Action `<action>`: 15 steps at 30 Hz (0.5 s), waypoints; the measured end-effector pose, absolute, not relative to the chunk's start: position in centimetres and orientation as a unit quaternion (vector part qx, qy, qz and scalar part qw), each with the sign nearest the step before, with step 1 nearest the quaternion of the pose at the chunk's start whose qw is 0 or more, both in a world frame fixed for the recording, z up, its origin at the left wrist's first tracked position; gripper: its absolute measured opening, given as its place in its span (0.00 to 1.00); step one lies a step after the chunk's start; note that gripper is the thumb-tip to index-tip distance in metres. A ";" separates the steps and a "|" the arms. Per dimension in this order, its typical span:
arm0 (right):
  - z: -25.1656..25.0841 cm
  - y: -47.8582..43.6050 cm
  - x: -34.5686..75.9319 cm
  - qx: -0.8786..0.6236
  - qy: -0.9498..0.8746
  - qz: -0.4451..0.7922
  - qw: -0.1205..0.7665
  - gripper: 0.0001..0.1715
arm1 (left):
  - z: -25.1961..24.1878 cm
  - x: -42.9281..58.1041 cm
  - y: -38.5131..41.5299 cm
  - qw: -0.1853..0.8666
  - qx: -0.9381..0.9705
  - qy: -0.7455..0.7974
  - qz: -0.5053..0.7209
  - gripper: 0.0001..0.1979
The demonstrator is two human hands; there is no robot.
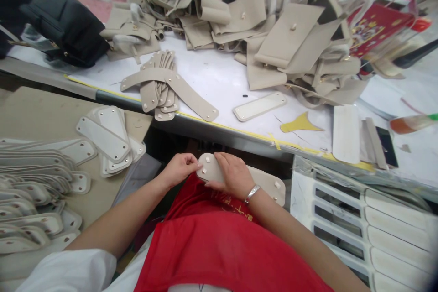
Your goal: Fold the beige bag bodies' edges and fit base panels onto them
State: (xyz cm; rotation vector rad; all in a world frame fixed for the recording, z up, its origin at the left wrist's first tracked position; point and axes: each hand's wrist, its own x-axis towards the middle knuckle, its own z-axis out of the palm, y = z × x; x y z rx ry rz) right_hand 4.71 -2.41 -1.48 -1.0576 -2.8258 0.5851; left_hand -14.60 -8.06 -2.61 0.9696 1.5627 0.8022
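"How's the light?"
"Bright and fairly even, though I can't tell its source; the white tabletop (219, 73) looks nearly washed out."
"Shadows?"
"Deep below the table edge (222, 133), and the near right corner darkens."
"Sharpness?"
"Soft throughout; the red printed bag (379, 25) at far right smears, and shapes stretch toward the edges."

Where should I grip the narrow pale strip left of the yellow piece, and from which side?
The pale strip is probably best pinched across its middle by both long edges, coming from the near side: it is narrow, lies flat, and the beige pile sits close behind.
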 end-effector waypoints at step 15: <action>-1.2 -2.5 3.2 -0.354 -0.923 0.151 0.005 0.42 | -3.9 -15.0 -8.0 0.472 0.459 0.686 0.310 0.14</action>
